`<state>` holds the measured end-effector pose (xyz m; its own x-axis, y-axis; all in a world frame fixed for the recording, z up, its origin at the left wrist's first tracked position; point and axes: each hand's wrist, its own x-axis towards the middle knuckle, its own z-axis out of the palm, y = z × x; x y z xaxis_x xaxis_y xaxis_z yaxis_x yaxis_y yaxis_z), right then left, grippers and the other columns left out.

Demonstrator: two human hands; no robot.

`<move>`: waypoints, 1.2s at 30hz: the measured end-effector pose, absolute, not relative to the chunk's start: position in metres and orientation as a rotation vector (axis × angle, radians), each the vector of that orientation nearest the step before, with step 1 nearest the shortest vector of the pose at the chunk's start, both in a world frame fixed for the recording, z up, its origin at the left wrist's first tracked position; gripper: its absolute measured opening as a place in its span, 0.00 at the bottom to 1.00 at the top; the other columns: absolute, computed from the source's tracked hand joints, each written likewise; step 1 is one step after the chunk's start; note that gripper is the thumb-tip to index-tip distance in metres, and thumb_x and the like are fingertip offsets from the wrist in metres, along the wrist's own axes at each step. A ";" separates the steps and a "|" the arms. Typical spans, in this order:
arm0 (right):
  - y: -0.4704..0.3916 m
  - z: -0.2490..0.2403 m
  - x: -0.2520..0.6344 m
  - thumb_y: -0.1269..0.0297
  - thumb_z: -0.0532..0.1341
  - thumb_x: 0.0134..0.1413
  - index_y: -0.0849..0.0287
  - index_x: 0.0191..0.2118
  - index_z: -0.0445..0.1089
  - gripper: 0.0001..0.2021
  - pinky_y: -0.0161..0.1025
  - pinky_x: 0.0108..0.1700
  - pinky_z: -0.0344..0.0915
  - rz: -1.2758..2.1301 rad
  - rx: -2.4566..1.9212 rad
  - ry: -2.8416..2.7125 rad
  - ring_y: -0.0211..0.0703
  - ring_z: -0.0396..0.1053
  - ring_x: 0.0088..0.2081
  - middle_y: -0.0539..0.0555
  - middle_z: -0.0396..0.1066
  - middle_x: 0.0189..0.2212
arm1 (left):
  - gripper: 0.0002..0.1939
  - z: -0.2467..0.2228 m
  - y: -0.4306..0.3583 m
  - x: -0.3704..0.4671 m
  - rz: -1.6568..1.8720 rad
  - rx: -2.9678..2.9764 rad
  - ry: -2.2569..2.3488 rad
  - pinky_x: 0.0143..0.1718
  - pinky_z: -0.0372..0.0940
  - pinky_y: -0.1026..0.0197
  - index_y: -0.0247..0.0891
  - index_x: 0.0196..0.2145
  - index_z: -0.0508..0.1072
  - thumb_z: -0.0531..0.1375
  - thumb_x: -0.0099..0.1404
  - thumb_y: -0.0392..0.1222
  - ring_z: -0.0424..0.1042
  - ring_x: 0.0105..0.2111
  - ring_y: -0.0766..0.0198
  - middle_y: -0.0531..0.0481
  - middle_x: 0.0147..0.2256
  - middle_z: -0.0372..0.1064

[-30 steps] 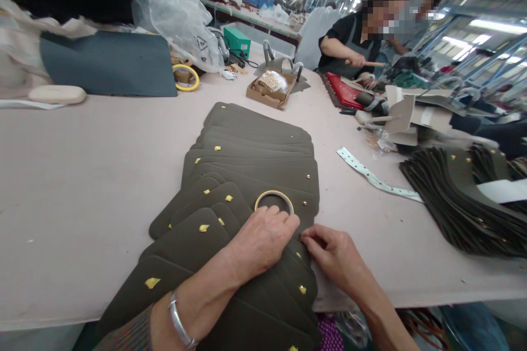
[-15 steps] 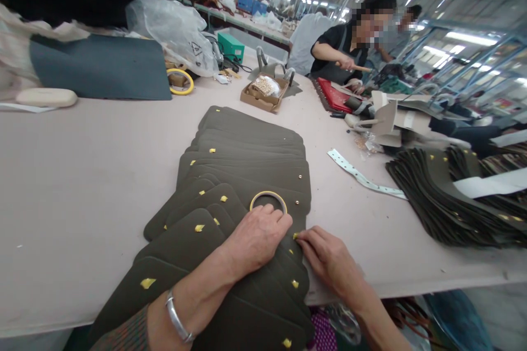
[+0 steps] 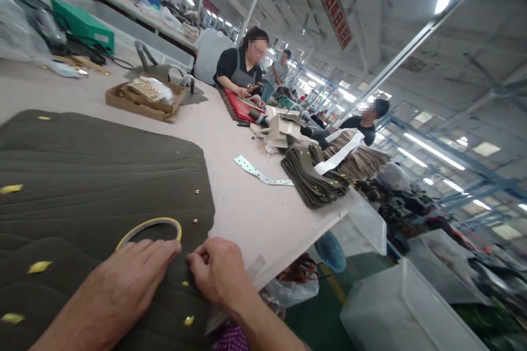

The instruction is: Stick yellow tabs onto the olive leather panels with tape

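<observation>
Overlapping dark olive panels (image 3: 123, 159) lie fanned out in front of me, with small yellow tape pieces (image 3: 40, 267) and metal studs (image 3: 195, 221) on them. My left hand (image 3: 119, 285) is closed around a roll of yellow tape (image 3: 154, 221), whose far rim shows beyond the knuckles. At the right edge of the panels, my right hand (image 3: 222, 271) has thumb and fingers pinched together, its tips at the panel surface. Whatever lies between those tips is hidden. Two more bits of yellow tape sit on the panels just left of the right hand.
An open cardboard box (image 3: 144, 100) of gold-coloured hardware stands farther back. Rightward are a pale perforated strip (image 3: 259, 173) and a stack of olive pieces (image 3: 315, 175). A co-worker (image 3: 242, 63) handles a red item (image 3: 242, 107). Beyond the table edge stands a translucent bin (image 3: 411, 312).
The view has swung right and tilted, so table things appear farther left. My left hand still has the tape roll. The yellow piece seen at my right fingertips earlier is now out of sight.
</observation>
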<state>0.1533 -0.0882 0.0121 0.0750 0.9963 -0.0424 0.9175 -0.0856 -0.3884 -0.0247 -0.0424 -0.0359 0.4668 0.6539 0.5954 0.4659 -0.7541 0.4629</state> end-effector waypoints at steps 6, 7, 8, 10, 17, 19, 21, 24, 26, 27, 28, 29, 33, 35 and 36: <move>-0.087 0.027 0.165 0.66 0.56 0.59 0.58 0.29 0.76 0.13 0.34 0.33 0.64 0.654 -1.720 -1.881 0.41 0.72 0.30 0.52 0.77 0.27 | 0.12 -0.002 -0.056 -0.024 1.179 2.546 0.956 0.38 0.71 0.62 0.41 0.48 0.67 0.48 0.71 0.36 0.76 0.37 0.63 0.51 0.41 0.76; -0.084 0.028 0.167 0.65 0.56 0.59 0.58 0.34 0.76 0.11 0.35 0.35 0.66 0.667 -1.615 -1.819 0.42 0.73 0.33 0.53 0.77 0.31 | 0.14 0.000 -0.056 -0.024 1.134 2.538 0.977 0.39 0.71 0.62 0.41 0.52 0.65 0.48 0.71 0.36 0.76 0.37 0.64 0.50 0.42 0.76; -0.082 0.029 0.168 0.65 0.56 0.59 0.57 0.37 0.76 0.10 0.36 0.37 0.67 0.660 -1.529 -1.777 0.42 0.73 0.35 0.54 0.77 0.34 | 0.17 0.001 -0.056 -0.024 1.079 2.540 0.990 0.39 0.71 0.62 0.40 0.57 0.60 0.48 0.71 0.37 0.76 0.37 0.64 0.49 0.43 0.76; -0.079 0.031 0.167 0.65 0.57 0.59 0.57 0.43 0.74 0.10 0.38 0.40 0.68 0.604 -1.379 -1.787 0.44 0.73 0.38 0.56 0.76 0.38 | 0.22 0.001 -0.057 -0.025 0.983 2.532 1.045 0.39 0.72 0.62 0.38 0.62 0.53 0.49 0.72 0.37 0.76 0.37 0.64 0.47 0.44 0.75; -0.074 0.032 0.156 0.72 0.54 0.61 0.56 0.42 0.70 0.10 0.41 0.43 0.68 0.381 -1.130 -2.108 0.44 0.71 0.40 0.56 0.75 0.36 | 0.22 -0.001 -0.059 -0.024 0.959 2.507 1.121 0.38 0.71 0.60 0.38 0.61 0.53 0.50 0.71 0.39 0.76 0.36 0.61 0.45 0.45 0.74; -0.073 0.028 0.155 0.73 0.53 0.61 0.56 0.40 0.70 0.09 0.39 0.40 0.68 0.321 -1.123 -2.139 0.42 0.71 0.37 0.54 0.74 0.33 | 0.20 0.000 -0.060 -0.023 0.963 2.507 1.130 0.37 0.71 0.59 0.38 0.59 0.54 0.50 0.71 0.38 0.76 0.35 0.61 0.46 0.43 0.75; -0.072 0.024 0.155 0.74 0.53 0.59 0.57 0.37 0.69 0.09 0.38 0.37 0.67 0.236 -1.121 -2.144 0.41 0.71 0.33 0.53 0.73 0.30 | 0.18 0.000 -0.060 -0.022 0.949 2.499 1.137 0.36 0.70 0.59 0.38 0.57 0.57 0.51 0.71 0.38 0.76 0.35 0.60 0.47 0.42 0.75; -0.074 0.017 0.155 0.75 0.53 0.57 0.56 0.34 0.68 0.09 0.37 0.34 0.66 0.097 -1.130 -2.128 0.41 0.70 0.30 0.52 0.73 0.27 | 0.11 0.001 -0.061 -0.021 0.918 2.453 1.113 0.36 0.69 0.61 0.40 0.50 0.63 0.50 0.71 0.37 0.75 0.35 0.62 0.50 0.38 0.74; -0.076 0.014 0.155 0.75 0.54 0.56 0.56 0.34 0.69 0.09 0.36 0.33 0.67 0.058 -1.142 -2.103 0.41 0.71 0.30 0.53 0.73 0.27 | 0.09 0.002 -0.062 -0.020 0.903 2.442 1.104 0.36 0.68 0.64 0.40 0.45 0.66 0.48 0.72 0.36 0.74 0.34 0.64 0.51 0.35 0.73; -0.077 0.013 0.154 0.75 0.54 0.56 0.56 0.34 0.69 0.09 0.36 0.33 0.67 0.063 -1.155 -2.084 0.41 0.71 0.30 0.53 0.74 0.27 | 0.09 0.002 -0.062 -0.020 0.895 2.448 1.111 0.35 0.67 0.65 0.40 0.43 0.67 0.48 0.72 0.36 0.73 0.33 0.65 0.51 0.33 0.73; -0.079 0.012 0.153 0.75 0.54 0.56 0.56 0.33 0.70 0.09 0.36 0.33 0.67 0.086 -1.181 -2.057 0.40 0.71 0.29 0.53 0.74 0.27 | 0.10 0.003 -0.062 -0.019 0.889 2.458 1.128 0.34 0.66 0.65 0.40 0.41 0.68 0.47 0.72 0.36 0.73 0.32 0.65 0.51 0.31 0.72; -0.080 0.012 0.151 0.74 0.55 0.55 0.56 0.33 0.70 0.08 0.35 0.32 0.67 0.131 -1.225 -2.013 0.40 0.71 0.28 0.52 0.74 0.26 | 0.11 0.003 -0.062 -0.019 0.884 2.473 1.145 0.32 0.65 0.65 0.39 0.38 0.68 0.47 0.72 0.36 0.72 0.31 0.65 0.52 0.30 0.71; -0.082 0.012 0.143 0.66 0.58 0.54 0.56 0.28 0.71 0.07 0.33 0.26 0.65 0.595 -1.460 -1.653 0.38 0.69 0.23 0.50 0.71 0.21 | 0.15 0.003 -0.066 -0.016 0.968 2.524 1.182 0.27 0.61 0.64 0.39 0.31 0.66 0.45 0.72 0.37 0.67 0.26 0.64 0.52 0.25 0.67; -0.077 0.010 0.145 0.60 0.60 0.53 0.58 0.27 0.71 0.09 0.33 0.24 0.65 0.843 -1.510 -1.426 0.38 0.67 0.20 0.49 0.70 0.19 | 0.14 0.002 -0.069 -0.014 1.013 2.538 1.151 0.28 0.60 0.63 0.39 0.30 0.66 0.45 0.72 0.36 0.66 0.26 0.65 0.52 0.25 0.66; -0.074 0.008 0.148 0.57 0.61 0.52 0.58 0.26 0.71 0.10 0.34 0.23 0.65 0.923 -1.525 -1.331 0.38 0.67 0.19 0.49 0.69 0.18 | 0.14 0.002 -0.070 -0.014 1.015 2.542 1.143 0.29 0.60 0.63 0.39 0.30 0.65 0.46 0.72 0.36 0.66 0.26 0.65 0.52 0.25 0.66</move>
<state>0.1480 -0.0739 0.0078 0.1478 0.9889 0.0174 0.3301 -0.0327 -0.9434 -0.0136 -0.0698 0.0015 0.4731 0.7152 0.5145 0.5954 -0.6900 0.4116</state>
